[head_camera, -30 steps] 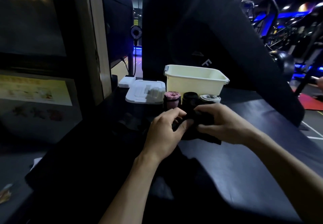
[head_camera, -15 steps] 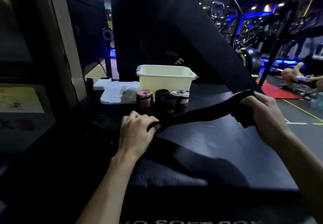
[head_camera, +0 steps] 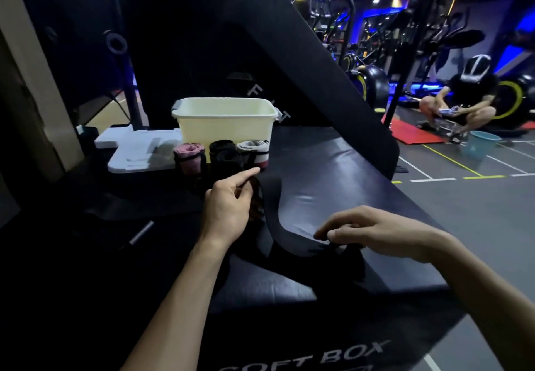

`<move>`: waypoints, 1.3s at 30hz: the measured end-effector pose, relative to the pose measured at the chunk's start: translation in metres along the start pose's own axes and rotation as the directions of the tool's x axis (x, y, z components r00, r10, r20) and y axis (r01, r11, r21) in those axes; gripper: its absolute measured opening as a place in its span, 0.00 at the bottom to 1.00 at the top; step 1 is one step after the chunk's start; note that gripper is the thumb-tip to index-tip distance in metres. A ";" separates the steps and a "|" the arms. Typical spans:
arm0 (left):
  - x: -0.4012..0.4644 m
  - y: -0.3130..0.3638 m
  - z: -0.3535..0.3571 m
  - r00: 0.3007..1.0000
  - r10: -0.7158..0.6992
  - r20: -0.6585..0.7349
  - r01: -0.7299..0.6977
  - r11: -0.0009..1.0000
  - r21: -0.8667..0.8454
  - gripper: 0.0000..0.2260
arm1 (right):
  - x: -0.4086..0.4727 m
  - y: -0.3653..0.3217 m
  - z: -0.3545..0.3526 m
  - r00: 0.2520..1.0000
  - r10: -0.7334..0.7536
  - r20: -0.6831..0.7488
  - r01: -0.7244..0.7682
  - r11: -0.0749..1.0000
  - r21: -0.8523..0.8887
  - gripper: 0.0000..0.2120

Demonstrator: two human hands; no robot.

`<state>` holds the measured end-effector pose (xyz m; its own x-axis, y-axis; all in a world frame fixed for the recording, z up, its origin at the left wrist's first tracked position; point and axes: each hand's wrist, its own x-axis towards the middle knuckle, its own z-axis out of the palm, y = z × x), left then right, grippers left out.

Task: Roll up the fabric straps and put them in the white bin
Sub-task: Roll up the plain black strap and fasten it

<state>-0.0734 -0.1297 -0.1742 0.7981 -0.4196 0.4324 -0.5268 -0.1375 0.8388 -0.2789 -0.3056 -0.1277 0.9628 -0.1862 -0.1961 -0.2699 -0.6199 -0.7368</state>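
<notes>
Both hands hold a black strap before the bin: left hand fingers pinch one end, right hand fingers pinch the other.

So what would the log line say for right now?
step: straightening black strap | left hand: pinches one end | right hand: pinches other part | white bin: behind rolled straps

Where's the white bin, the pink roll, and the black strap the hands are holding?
white bin [head_camera: 225,127], head view, on its front wall.
pink roll [head_camera: 188,158], head view, on its side, below the rolled top.
black strap [head_camera: 273,211], head view, on the flat stretch between the two hands.
</notes>
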 end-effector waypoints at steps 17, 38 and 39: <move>0.020 0.005 0.031 0.948 -0.130 0.292 0.246 0.879 -0.408 0.18 | 0.070 0.012 -0.031 0.964 -0.055 -0.261 0.025 0.993 -0.118 0.18; 0.016 -0.011 0.046 0.798 -0.048 0.601 0.177 0.972 -0.157 0.19 | 0.175 0.046 -0.058 0.853 0.226 -0.471 -0.121 0.962 0.244 0.38; 0.017 -0.012 0.046 0.787 -0.011 0.616 0.104 0.988 -0.116 0.17 | 0.175 0.051 -0.058 0.844 0.220 -0.489 -0.219 0.974 0.059 0.38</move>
<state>-0.0670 -0.1768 -0.1925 0.4538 -0.8819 0.1277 -0.4029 -0.0753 0.9121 -0.1249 -0.4145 -0.1622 0.7455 -0.6664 -0.0108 -0.4731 -0.5178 -0.7128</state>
